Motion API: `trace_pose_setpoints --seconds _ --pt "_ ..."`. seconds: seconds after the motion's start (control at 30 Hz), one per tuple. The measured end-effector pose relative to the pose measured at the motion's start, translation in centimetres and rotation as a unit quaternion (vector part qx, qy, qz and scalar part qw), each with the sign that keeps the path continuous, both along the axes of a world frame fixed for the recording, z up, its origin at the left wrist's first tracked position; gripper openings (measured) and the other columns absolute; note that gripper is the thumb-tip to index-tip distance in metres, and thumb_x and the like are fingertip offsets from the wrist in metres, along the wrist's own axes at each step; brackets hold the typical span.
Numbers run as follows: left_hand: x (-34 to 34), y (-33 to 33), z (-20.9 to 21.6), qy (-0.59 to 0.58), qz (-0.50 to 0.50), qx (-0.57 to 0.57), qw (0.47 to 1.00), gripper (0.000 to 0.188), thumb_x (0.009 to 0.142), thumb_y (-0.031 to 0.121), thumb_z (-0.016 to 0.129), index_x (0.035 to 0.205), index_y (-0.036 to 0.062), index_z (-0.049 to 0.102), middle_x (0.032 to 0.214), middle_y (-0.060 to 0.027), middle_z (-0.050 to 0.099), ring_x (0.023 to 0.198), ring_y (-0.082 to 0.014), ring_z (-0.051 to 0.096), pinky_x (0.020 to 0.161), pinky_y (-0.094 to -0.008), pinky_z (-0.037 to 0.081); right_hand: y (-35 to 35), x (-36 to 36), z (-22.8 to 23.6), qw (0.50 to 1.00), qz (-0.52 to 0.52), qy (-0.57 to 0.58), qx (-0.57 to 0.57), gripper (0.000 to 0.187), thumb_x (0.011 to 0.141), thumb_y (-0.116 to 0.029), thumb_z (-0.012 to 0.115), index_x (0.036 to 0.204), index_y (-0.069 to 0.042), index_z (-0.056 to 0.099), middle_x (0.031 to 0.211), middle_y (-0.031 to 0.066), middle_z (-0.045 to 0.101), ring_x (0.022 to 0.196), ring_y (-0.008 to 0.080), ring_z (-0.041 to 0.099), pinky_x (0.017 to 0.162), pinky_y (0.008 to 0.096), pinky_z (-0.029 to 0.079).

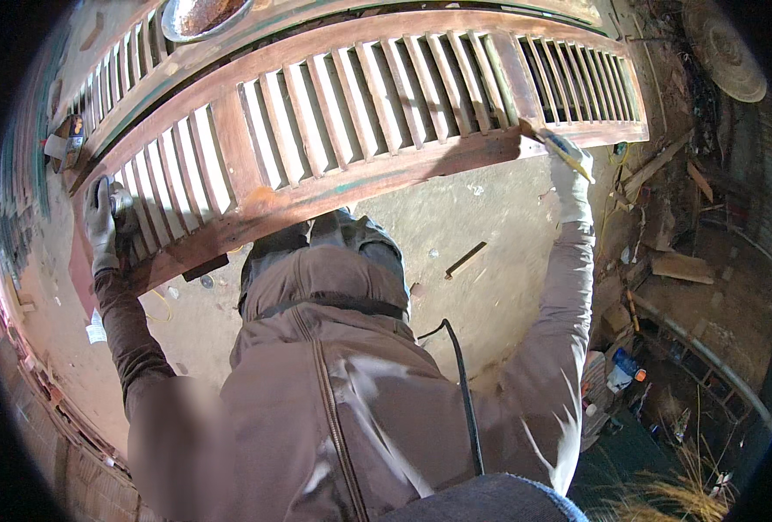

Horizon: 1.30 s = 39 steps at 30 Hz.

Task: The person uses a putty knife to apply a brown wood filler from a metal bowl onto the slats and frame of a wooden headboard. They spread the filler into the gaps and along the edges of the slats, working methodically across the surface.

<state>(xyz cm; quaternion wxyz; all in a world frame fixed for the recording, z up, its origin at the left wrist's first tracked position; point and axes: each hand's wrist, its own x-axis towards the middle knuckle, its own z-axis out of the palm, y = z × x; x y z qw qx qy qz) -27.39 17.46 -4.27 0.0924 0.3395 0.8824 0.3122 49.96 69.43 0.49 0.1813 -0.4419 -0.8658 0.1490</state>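
Observation:
A long wooden louvered shutter (255, 217) stretches across in front of me, its slats set in three sections within a reddish-brown frame. At its left end, my left hand (100, 222), in a pale glove, is closed round the frame's edge; its thumb side is partly in shadow. My right hand (570, 174), also gloved, holds a paintbrush (563, 150) by its handle near the shutter's right part. The brush's dark bristles are at the near rail, beside the upright between two slatted sections.
Behind lies a second louvered shutter (123, 68), with a bowl of brown stuff (207, 16) above it. A small container (71, 139) sits at the far left. On the floor are a dark wood strip (466, 260), planks (681, 267) at right and a round woven item (732, 56).

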Motion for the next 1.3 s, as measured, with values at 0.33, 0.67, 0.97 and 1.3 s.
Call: trace_pose_setpoints --seconds 0.33,0.67,0.97,1.3 --pt "-0.6 -0.4 -0.9 -0.052 0.017 0.028 0.998 0.038 0.105 0.034 0.055 0.125 0.0023 0.064 0.117 -0.0081 0.066 0.107 -0.0187 0.061 0.095 -0.0318 0.046 -3.1 -0.9 -0.7 1.000 -0.016 -0.003 0.011 0.015 0.089 -0.014 0.071 0.101 -0.010 0.079 0.091 0.0092 0.077 0.083 0.0225 0.075 0.076 0.0313 0.057" --pt "2.2 2.1 1.3 0.064 -0.048 0.042 0.996 0.037 0.105 0.032 0.055 0.126 0.0020 0.064 0.115 -0.0077 0.066 0.103 -0.0153 0.061 0.091 -0.0295 0.048 -2.7 1.6 -3.4 0.994 -0.092 0.019 0.050 0.020 0.091 -0.022 0.073 0.106 -0.008 0.078 0.093 0.0113 0.077 0.080 0.0190 0.074 0.075 0.0318 0.056" --pt "2.0 1.5 0.4 0.015 0.001 0.054 0.998 0.037 0.104 0.030 0.055 0.126 0.0031 0.066 0.120 -0.0080 0.068 0.107 -0.0169 0.063 0.096 -0.0304 0.048 -17.9 -9.4 -0.2 0.980 0.192 -0.034 0.031 0.040 0.083 -0.016 0.067 0.123 -0.016 0.069 0.124 0.0059 0.068 0.112 0.0275 0.063 0.093 0.0439 0.046" --pt "-2.0 -1.0 -3.1 -0.146 0.027 0.123 0.981 0.034 0.103 0.020 0.054 0.132 0.0050 0.064 0.128 -0.0043 0.066 0.115 -0.0144 0.061 0.100 -0.0276 0.046 -21.0 -16.5 -2.0 0.921 0.357 -0.077 0.134 0.038 0.076 -0.024 0.073 0.114 -0.022 0.071 0.128 -0.0044 0.066 0.121 0.0178 0.058 0.096 0.0424 0.045"
